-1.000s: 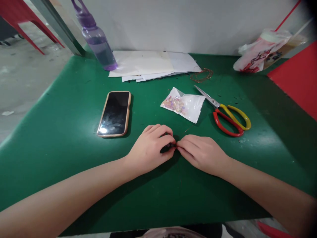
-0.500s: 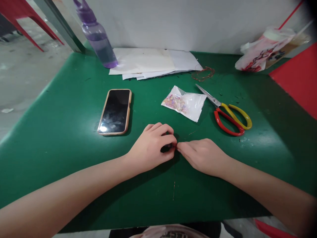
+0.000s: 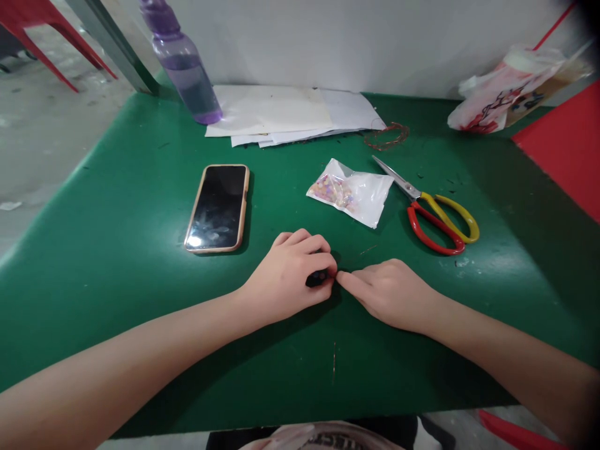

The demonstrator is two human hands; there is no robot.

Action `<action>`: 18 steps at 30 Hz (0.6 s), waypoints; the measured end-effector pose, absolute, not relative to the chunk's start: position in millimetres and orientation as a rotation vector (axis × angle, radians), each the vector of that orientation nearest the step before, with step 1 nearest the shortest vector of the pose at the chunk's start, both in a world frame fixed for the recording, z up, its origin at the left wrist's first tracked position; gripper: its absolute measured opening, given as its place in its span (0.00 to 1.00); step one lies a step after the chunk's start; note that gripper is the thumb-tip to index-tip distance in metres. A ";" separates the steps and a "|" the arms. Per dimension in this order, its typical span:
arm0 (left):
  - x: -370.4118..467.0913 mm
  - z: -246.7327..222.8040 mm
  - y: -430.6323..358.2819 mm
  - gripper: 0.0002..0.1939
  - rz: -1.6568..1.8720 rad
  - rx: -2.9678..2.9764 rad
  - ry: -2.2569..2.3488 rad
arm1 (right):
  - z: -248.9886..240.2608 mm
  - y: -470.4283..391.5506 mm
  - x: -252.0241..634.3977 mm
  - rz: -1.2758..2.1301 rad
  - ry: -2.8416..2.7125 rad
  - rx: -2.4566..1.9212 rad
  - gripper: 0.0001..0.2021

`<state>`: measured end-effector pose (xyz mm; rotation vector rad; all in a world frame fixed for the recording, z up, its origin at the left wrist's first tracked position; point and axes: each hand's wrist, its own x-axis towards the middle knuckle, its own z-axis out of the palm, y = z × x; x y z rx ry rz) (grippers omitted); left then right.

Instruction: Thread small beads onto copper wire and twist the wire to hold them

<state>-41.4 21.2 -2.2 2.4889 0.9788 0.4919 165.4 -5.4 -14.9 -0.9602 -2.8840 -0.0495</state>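
My left hand (image 3: 300,272) rests low over the green tabletop (image 3: 262,375) with its fingers curled and the thumb and index fingertip pinched together. Some small dark thing (image 3: 317,277) shows in the gap between thumb and fingers, too hidden to name. The tips of my right hand (image 3: 389,290) meet the left fingertips, its thumb and index finger pressed together; whatever they pinch is too small to make out. Above the hands lies a clear-and-white packet of pastel beads (image 3: 335,187). A short piece of thin wire (image 3: 334,362) lies in front of the hands.
A phone (image 3: 219,209) lies left of the hands. Scissors (image 3: 422,206) with red and yellow handles lie to the right. Behind are a coil of copper wire (image 3: 389,135), white papers (image 3: 281,109), a purple bottle (image 3: 185,72) and a bagged drink cup (image 3: 510,90).
The right index finger has straightened slightly at the left fingertips, and the right hand's other fingers have drawn back a little. The whole view has shifted slightly; objects lie where they were.
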 end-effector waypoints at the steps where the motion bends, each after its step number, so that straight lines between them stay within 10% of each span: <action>1: -41.5 -2.3 21.3 0.05 0.488 2.491 0.978 | -14.8 -5.6 165.3 -0.055 -2.890 -0.966 0.07; 18: -43.3 -4.1 22.5 0.04 0.499 2.468 0.980 | -15.2 -5.3 165.7 -0.072 -2.890 -1.007 0.07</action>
